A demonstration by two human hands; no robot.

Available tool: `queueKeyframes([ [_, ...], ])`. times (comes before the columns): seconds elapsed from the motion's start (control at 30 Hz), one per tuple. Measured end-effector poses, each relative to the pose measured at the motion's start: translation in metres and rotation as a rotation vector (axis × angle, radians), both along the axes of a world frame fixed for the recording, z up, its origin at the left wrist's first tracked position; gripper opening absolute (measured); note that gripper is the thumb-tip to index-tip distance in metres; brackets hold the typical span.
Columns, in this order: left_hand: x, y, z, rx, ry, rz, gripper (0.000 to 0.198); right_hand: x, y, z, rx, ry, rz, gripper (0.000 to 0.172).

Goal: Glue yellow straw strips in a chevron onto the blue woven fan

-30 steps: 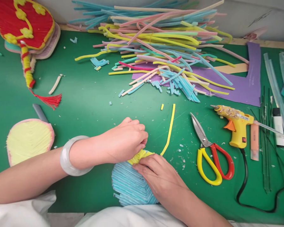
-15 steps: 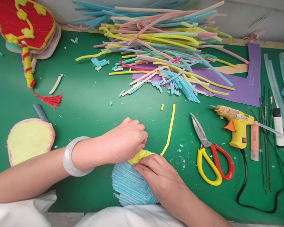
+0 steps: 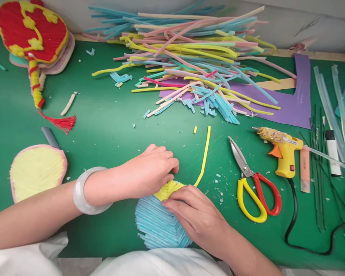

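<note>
A rounded fan-like panel point(image 3: 159, 224) covered in rows of blue pipe cleaners lies at the near table edge. Yellow pipe cleaners point(image 3: 169, 189) cover its far end. My left hand point(image 3: 153, 168), with a pale bangle on the wrist, has its fingers curled at the panel's far edge; its fingertips are partly hidden. Pinched where yellow meets blue, the thumb and fingers of my right hand point(image 3: 191, 209) are closed on the panel, and the hand covers its right side. A loose yellow pipe cleaner point(image 3: 205, 153) runs away beyond my right hand.
Scissors point(image 3: 248, 178) and a yellow glue gun point(image 3: 287, 147) with a black cord lie to the right. Behind is a heap of coloured pipe cleaners point(image 3: 186, 46) over purple sheet point(image 3: 293, 103). On the left are a red tasselled fan point(image 3: 36, 32) and a pale yellow fan point(image 3: 37, 170).
The view has shifted slightly, so things on the right sit further left. My right fingers have lifted and bent a little at the yellow part. Both hands stay at the panel.
</note>
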State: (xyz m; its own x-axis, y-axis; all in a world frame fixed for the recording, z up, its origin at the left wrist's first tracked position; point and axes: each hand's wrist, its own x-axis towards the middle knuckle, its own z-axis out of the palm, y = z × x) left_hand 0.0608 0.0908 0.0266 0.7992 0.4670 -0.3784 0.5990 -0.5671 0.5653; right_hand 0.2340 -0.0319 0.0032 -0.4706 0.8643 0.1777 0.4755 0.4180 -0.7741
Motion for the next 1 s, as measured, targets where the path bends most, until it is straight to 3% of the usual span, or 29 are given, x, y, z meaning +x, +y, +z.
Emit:
queueKeyframes([
  [0.1, -0.005, -0.002, 0.006, 0.022, -0.006, 0.049, 0.016, 0.003, 0.003, 0.002, 0.076, 0.088, -0.153, 0.03],
  [0.2, -0.015, -0.009, 0.015, 0.066, -0.007, 0.122, 0.02, 0.006, 0.005, 0.0, 0.114, 0.019, -0.371, 0.028],
  [0.3, -0.029, -0.024, 0.022, 0.136, -0.035, 0.222, 0.024, 0.008, 0.007, -0.003, 0.166, -0.069, -0.477, 0.024],
  [0.43, -0.046, -0.051, 0.018, 0.323, -0.07, 0.306, 0.032, 0.007, 0.007, -0.008, 0.218, -0.134, -0.48, 0.028],
  [0.63, -0.051, -0.081, -0.006, 0.486, -0.036, 0.337, 0.043, 0.005, 0.003, -0.015, 0.253, -0.146, -0.429, 0.03],
  [1.0, -0.053, -0.106, -0.028, 0.539, -0.107, 0.102, 0.054, 0.001, 0.003, -0.018, 0.389, -0.217, -0.333, 0.022],
])
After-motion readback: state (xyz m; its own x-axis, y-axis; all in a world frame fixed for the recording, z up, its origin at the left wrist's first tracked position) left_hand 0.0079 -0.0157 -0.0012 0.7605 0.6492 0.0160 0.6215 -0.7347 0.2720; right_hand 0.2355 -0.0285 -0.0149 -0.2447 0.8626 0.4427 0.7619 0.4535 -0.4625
